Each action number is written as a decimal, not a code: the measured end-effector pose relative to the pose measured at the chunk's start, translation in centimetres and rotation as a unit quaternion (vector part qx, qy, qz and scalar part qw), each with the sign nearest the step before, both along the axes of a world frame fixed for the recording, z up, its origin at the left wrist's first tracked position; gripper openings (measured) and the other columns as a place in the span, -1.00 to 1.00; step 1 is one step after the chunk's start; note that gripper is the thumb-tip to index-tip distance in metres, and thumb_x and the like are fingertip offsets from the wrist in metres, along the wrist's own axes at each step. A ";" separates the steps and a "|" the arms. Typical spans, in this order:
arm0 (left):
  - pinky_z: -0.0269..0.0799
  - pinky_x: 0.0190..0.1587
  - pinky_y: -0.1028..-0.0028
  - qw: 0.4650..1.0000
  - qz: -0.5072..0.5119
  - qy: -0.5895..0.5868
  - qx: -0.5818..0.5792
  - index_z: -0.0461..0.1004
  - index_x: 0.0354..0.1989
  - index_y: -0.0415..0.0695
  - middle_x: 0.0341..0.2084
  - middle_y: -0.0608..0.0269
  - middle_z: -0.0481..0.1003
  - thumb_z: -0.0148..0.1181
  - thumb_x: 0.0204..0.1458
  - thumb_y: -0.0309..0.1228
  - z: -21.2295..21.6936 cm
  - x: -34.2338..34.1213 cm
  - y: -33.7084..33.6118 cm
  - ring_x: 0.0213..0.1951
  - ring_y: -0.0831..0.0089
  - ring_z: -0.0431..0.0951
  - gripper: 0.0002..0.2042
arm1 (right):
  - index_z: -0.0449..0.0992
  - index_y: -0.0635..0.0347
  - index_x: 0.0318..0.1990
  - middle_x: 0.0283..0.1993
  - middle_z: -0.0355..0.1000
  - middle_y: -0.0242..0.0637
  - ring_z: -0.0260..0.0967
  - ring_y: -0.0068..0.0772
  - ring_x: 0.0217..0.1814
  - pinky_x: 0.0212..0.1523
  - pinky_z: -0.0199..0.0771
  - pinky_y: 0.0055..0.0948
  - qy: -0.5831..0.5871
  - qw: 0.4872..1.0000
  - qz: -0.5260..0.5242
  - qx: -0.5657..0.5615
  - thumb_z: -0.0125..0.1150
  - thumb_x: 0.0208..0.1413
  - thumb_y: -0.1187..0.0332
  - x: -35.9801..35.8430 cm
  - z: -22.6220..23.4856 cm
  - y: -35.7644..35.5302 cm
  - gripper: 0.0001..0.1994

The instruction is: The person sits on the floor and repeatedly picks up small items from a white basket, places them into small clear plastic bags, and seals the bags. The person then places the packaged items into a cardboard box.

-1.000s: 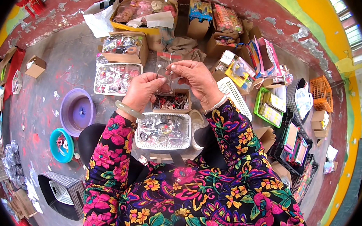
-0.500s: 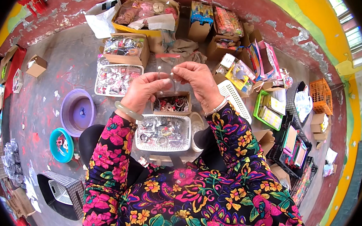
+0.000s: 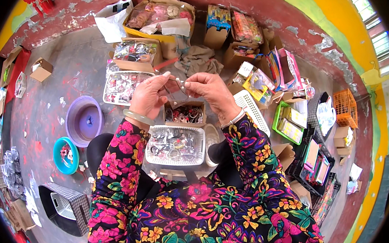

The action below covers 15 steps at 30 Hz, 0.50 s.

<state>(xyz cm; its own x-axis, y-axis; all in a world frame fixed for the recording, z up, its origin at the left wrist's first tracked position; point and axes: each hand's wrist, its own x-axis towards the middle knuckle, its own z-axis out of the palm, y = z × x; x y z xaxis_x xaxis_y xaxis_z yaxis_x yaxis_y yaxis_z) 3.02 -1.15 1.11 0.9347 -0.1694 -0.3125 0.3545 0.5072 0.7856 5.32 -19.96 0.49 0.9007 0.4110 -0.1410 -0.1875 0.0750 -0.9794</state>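
Note:
In front of my chest, my left hand (image 3: 148,93) pinches a small clear plastic bag with a red top strip (image 3: 166,64). My right hand (image 3: 214,94) has its thumb and fingertips closed on a thin dark hair tie with pale round beads (image 3: 182,87), right against the bag. How much of the hair tie is inside the bag I cannot tell. Below the hands stands a cardboard box of loose hair ties (image 3: 183,122). Closer to me, a white plastic basket (image 3: 173,160) holds several bagged pieces.
Another white basket (image 3: 106,97) with bagged pieces lies beyond my left hand. A purple basin (image 3: 71,114) and a teal basin (image 3: 57,149) sit on the floor to the left. Cartons, a green tray (image 3: 277,125) and black crates (image 3: 306,185) line the right side.
The red-topped bag has tilted and shifted left with my left hand. My right hand has dropped slightly, and the beaded hair tie is now bunched closer to the bag.

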 end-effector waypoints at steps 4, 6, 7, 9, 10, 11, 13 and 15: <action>0.28 -0.54 0.79 0.999 0.015 -0.006 -0.032 0.43 -0.24 -0.23 -0.41 0.27 0.50 0.05 0.09 -0.33 -0.2 0.1 0.0 -0.37 0.58 0.50 -0.79 | 0.50 0.34 -0.36 -0.50 0.41 -0.40 0.27 -0.68 -0.48 -0.44 0.26 -0.66 -0.003 1.000 -0.009 0.003 0.16 0.02 0.43 -0.1 0.2 0.3 -0.87; 0.36 -0.50 0.78 0.999 0.005 -0.029 -0.037 0.41 -0.20 -0.25 -0.35 0.20 0.51 0.01 0.11 -0.34 -0.9 0.3 0.4 -0.32 0.50 0.52 -0.77 | 0.50 0.34 -0.35 -0.49 0.42 -0.40 0.27 -0.67 -0.47 -0.43 0.27 -0.65 -0.001 1.000 -0.008 -0.003 0.17 0.01 0.41 -0.1 -0.1 0.5 -0.86; 0.41 -0.48 0.77 0.998 -0.002 -0.039 -0.041 0.40 -0.18 -0.26 -0.33 0.17 0.51 -0.01 0.11 -0.34 -1.0 0.3 0.5 -0.29 0.46 0.54 -0.77 | 0.51 0.31 -0.35 -0.48 0.42 -0.41 0.28 -0.67 -0.46 -0.41 0.26 -0.64 -0.001 1.000 -0.017 -0.009 0.18 0.01 0.39 -0.2 -0.1 0.5 -0.85; 0.43 -0.44 0.73 0.999 -0.007 -0.036 -0.017 0.40 -0.17 -0.26 -0.31 0.18 0.51 -0.02 0.12 -0.34 -1.0 0.2 0.5 -0.29 0.45 0.54 -0.76 | 0.52 0.24 -0.34 -0.46 0.43 -0.43 0.28 -0.67 -0.44 -0.36 0.24 -0.64 -0.001 0.999 -0.034 -0.021 0.21 0.00 0.34 -0.4 0.1 0.7 -0.84; 0.44 -0.41 0.71 0.999 -0.010 -0.033 -0.005 0.40 -0.17 -0.26 -0.30 0.18 0.51 -0.02 0.12 -0.34 -0.9 0.1 0.5 -0.28 0.45 0.54 -0.76 | 0.52 0.23 -0.34 -0.45 0.43 -0.44 0.28 -0.67 -0.43 -0.36 0.23 -0.64 -0.003 0.999 -0.040 -0.023 0.22 -0.01 0.33 -0.4 0.2 0.8 -0.84; 0.45 -0.38 0.68 0.999 -0.024 -0.032 0.017 0.40 -0.17 -0.25 -0.30 0.18 0.50 -0.03 0.12 -0.34 -0.9 0.1 0.3 -0.28 0.44 0.54 -0.76 | 0.52 0.22 -0.34 -0.45 0.44 -0.44 0.28 -0.67 -0.42 -0.35 0.23 -0.64 -0.005 0.999 -0.046 -0.024 0.22 -0.01 0.32 -0.4 0.3 0.8 -0.84; 0.48 -0.31 0.62 0.996 -0.053 -0.029 0.060 0.41 -0.16 -0.25 -0.29 0.19 0.50 -0.03 0.13 -0.34 -0.7 -0.1 0.0 -0.27 0.42 0.54 -0.77 | 0.53 0.21 -0.35 -0.45 0.44 -0.45 0.28 -0.68 -0.42 -0.35 0.22 -0.64 -0.013 0.998 -0.055 -0.024 0.23 -0.02 0.31 -0.3 0.1 0.9 -0.84; 0.48 -0.27 0.58 0.996 -0.071 -0.025 0.039 0.41 -0.17 -0.25 -0.29 0.18 0.50 -0.03 0.13 -0.36 -0.4 -0.3 -0.3 -0.26 0.41 0.54 -0.78 | 0.53 0.21 -0.36 -0.45 0.44 -0.45 0.27 -0.68 -0.42 -0.36 0.21 -0.66 -0.025 0.998 -0.060 -0.021 0.24 -0.03 0.32 -0.2 -0.5 0.8 -0.84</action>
<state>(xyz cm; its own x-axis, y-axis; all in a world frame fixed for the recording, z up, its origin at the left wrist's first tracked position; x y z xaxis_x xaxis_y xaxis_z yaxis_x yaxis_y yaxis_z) 2.74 -1.46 0.69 0.9178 -0.2775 -0.2841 0.3782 0.3924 0.8384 5.14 -19.15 -0.01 0.9495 0.2941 -0.1092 -0.1300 0.0521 -0.9901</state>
